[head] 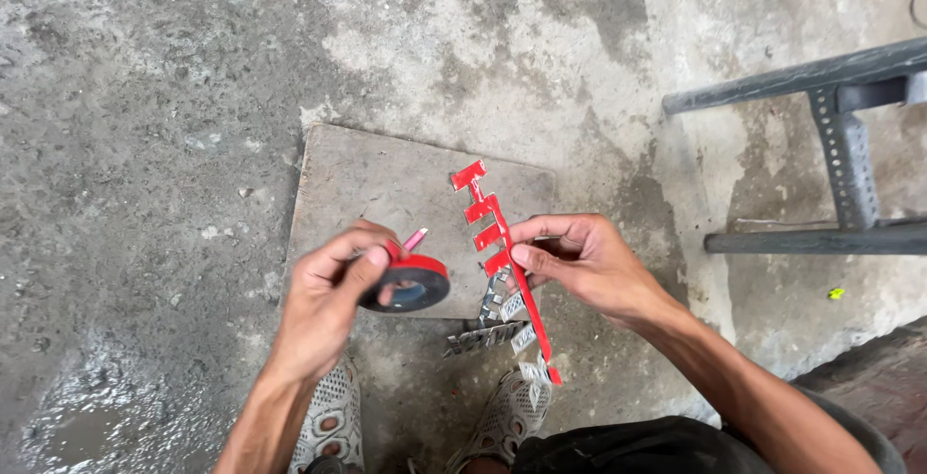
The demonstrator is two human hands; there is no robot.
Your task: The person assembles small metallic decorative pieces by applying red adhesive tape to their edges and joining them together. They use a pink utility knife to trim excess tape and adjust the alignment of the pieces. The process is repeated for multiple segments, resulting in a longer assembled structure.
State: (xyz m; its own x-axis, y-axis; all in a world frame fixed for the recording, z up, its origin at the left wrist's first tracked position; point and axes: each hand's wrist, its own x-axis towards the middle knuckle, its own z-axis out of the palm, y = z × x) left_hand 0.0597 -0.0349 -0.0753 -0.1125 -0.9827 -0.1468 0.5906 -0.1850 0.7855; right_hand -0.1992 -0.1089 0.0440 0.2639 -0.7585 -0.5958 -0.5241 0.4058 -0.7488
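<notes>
While the left hand (333,291) grips the red tape roll (410,281) over the near edge of the flat board (386,184), the right hand (579,262) pinches the red-taped metal strip (502,252) just right of the roll. Bare concrete surrounds the board; a metal frame (840,146) stands well right.

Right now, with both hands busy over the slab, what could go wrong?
The red-taped strip is pinched only by the right hand, with its long lower end hanging free; it may twist or stick to itself. The tape roll in the left hand has a loose end that could snag.
</notes>
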